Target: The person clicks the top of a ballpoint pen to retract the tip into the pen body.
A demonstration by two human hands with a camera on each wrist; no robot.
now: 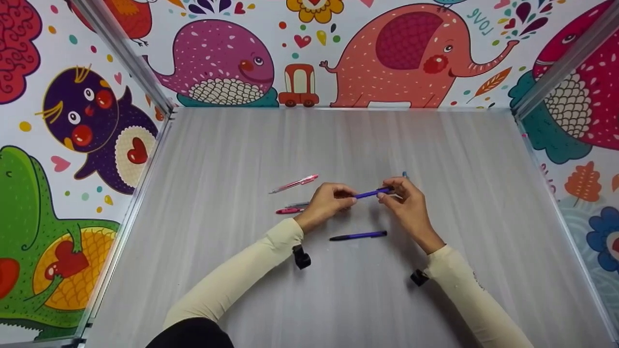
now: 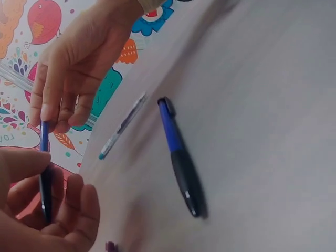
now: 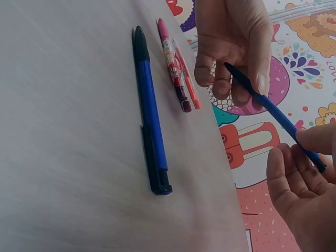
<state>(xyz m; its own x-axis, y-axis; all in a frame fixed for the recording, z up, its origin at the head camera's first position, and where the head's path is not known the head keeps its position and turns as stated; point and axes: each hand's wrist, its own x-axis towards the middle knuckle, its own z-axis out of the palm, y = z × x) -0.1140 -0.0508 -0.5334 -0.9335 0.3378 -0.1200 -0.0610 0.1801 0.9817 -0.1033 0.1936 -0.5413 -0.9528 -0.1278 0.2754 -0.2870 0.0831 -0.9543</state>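
Both hands hold one blue pen (image 1: 368,194) with a black grip section, raised over the table. My left hand (image 1: 327,204) pinches it near the black tip, thumb on top, as the right wrist view also shows. At the clip end, the thumb and fingers of my right hand (image 1: 410,209) pinch the same pen (image 3: 281,122). Nearer to me, a second blue pen (image 1: 359,236) of the same look lies on the table below the hands, its black grip section pointing left. In the left wrist view that second pen (image 2: 176,152) lies right of both hands.
A pink pen (image 1: 294,184) lies left of my left hand. By the left wrist are a red-pink pen (image 1: 289,210) and a grey one (image 1: 297,205), partly hidden. A clear pen with a teal end (image 2: 122,127) lies behind my right hand. Printed panels (image 1: 227,63) wall the table.
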